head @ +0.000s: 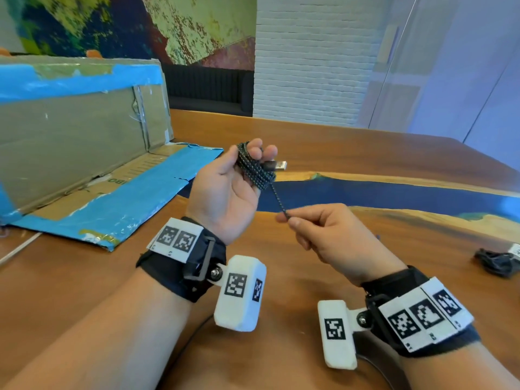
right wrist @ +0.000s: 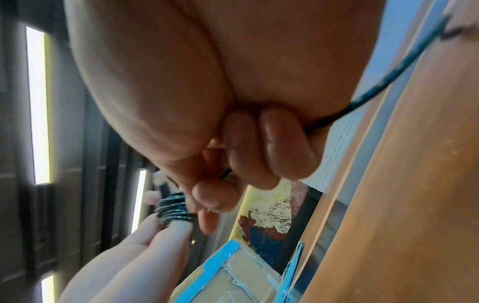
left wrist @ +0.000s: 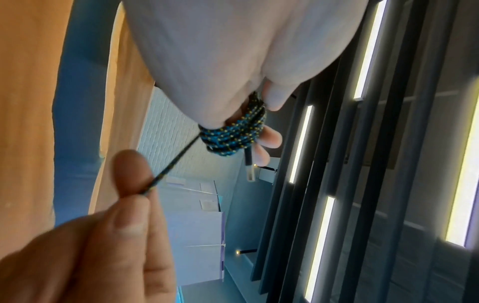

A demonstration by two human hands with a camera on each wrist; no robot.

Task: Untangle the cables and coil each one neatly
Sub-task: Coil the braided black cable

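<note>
A dark braided cable with yellow and blue flecks (head: 251,168) is wound in several turns round the fingers of my left hand (head: 233,190), held up over the table. Its USB plug (head: 277,165) sticks out to the right of the coil (left wrist: 233,135). A taut strand (head: 278,198) runs from the coil down to my right hand (head: 320,235), which pinches it between thumb and forefinger. In the right wrist view the cable's loose tail (right wrist: 388,78) trails out behind the curled fingers, and the coil (right wrist: 173,209) shows on the left fingers.
A flattened cardboard box with blue tape (head: 84,153) stands and lies at the left of the wooden table (head: 281,277). A blue resin strip (head: 365,192) crosses the table. A dark bundle (head: 496,263) lies at the right edge. A thin white cable (head: 17,249) lies at far left.
</note>
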